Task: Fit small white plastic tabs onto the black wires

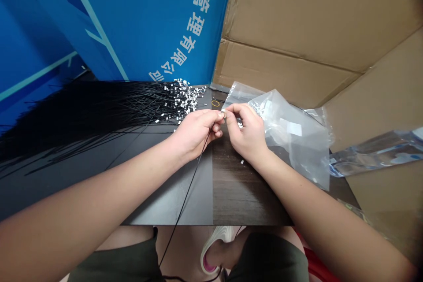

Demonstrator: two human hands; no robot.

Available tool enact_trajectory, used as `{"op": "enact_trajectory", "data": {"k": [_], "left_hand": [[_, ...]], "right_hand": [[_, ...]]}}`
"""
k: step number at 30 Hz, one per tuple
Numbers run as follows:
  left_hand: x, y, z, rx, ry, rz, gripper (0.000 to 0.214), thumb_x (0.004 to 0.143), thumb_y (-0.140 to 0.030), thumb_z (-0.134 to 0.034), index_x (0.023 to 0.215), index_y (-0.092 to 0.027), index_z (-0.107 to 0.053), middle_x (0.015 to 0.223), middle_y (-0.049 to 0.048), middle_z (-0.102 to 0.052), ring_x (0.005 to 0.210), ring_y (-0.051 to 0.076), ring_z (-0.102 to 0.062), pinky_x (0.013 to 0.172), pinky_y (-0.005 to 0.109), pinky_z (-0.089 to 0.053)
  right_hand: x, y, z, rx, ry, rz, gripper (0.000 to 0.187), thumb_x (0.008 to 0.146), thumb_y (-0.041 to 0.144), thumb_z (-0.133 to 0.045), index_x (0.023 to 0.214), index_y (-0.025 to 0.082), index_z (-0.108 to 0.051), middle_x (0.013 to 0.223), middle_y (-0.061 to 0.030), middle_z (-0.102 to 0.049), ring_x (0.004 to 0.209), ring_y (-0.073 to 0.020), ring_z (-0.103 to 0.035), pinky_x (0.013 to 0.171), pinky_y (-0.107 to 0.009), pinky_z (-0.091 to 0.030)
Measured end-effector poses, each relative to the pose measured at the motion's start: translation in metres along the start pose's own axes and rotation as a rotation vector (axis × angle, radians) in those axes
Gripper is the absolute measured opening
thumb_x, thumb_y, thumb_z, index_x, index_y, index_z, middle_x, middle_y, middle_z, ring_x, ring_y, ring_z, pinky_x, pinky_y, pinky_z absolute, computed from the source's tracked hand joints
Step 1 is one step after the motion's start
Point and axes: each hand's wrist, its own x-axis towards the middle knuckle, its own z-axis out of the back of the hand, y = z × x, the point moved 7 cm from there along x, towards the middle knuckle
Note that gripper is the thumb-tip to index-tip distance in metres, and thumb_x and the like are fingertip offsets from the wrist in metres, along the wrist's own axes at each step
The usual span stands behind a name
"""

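Observation:
My left hand is closed in a pinch on a thin black wire, which hangs from the fingers over the table's front edge. Thumb and forefinger of my right hand meet the left fingertips, closed on a small pale connector at the wire's end. Fingers cover most of that piece. To the left lies a thick bundle of black wires, many tipped with small white connectors. Close behind my right hand is a clear plastic bag with small white pieces inside.
A loose white piece rests on the dark wood-grain table. Behind stand a blue panel with white lettering and a large cardboard box. A yellow ring lies near the bag. Clear packaging sticks out at right.

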Motion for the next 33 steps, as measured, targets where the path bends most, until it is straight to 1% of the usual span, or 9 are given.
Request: {"op": "enact_trajectory", "data": {"k": [5, 16, 26, 29, 33], "left_hand": [[-0.0009, -0.0019, 0.0011, 0.024, -0.012, -0.011, 0.012, 0.076, -0.011, -0.071, 0.067, -0.013, -0.063, 0.070, -0.0009, -0.053, 0.063, 0.008, -0.045, 0.058, 0.023, -0.042], [0.0014, -0.0030, 0.0048, 0.062, -0.024, -0.019, 0.014, 0.078, -0.010, -0.068, 0.066, -0.013, -0.062, 0.070, -0.0002, -0.054, 0.060, 0.007, -0.044, 0.054, 0.023, -0.038], [0.0019, -0.0034, 0.0050, 0.096, -0.017, -0.038, 0.014, 0.078, -0.011, -0.069, 0.066, -0.013, -0.063, 0.070, 0.0001, -0.055, 0.060, 0.008, -0.045, 0.055, 0.023, -0.038], [0.0036, -0.0039, 0.0064, 0.178, -0.012, -0.057, 0.012, 0.080, -0.016, -0.070, 0.069, -0.015, -0.065, 0.067, -0.0006, -0.056, 0.059, 0.009, -0.048, 0.058, 0.025, -0.041], [0.0039, -0.0074, 0.0089, 0.313, -0.034, -0.109, 0.012, 0.080, -0.022, -0.075, 0.074, -0.016, -0.066, 0.063, -0.0015, -0.057, 0.059, 0.010, -0.052, 0.061, 0.026, -0.042]], "right_hand": [[0.0000, 0.0015, -0.0002, 0.009, -0.019, 0.048, 0.010, 0.102, 0.016, -0.058, 0.097, 0.022, -0.064, 0.093, -0.0036, -0.073, 0.088, -0.0186, -0.068, 0.080, -0.035, -0.053], [-0.0003, 0.0043, -0.0004, 0.009, -0.012, 0.050, 0.011, 0.103, 0.018, -0.057, 0.096, 0.023, -0.064, 0.093, -0.0038, -0.074, 0.088, -0.0195, -0.068, 0.079, -0.036, -0.053], [-0.0006, 0.0046, -0.0003, 0.012, -0.017, 0.065, 0.011, 0.103, 0.016, -0.057, 0.096, 0.023, -0.064, 0.092, -0.0034, -0.073, 0.088, -0.0189, -0.068, 0.079, -0.035, -0.054], [-0.0002, 0.0033, 0.0008, 0.013, -0.030, 0.047, 0.010, 0.102, 0.017, -0.058, 0.096, 0.023, -0.064, 0.093, -0.0038, -0.074, 0.087, -0.0191, -0.068, 0.079, -0.036, -0.054], [0.0002, 0.0000, 0.0024, 0.008, -0.034, 0.002, 0.010, 0.102, 0.020, -0.057, 0.096, 0.023, -0.064, 0.092, -0.0040, -0.073, 0.086, -0.0196, -0.067, 0.078, -0.037, -0.053]]}}
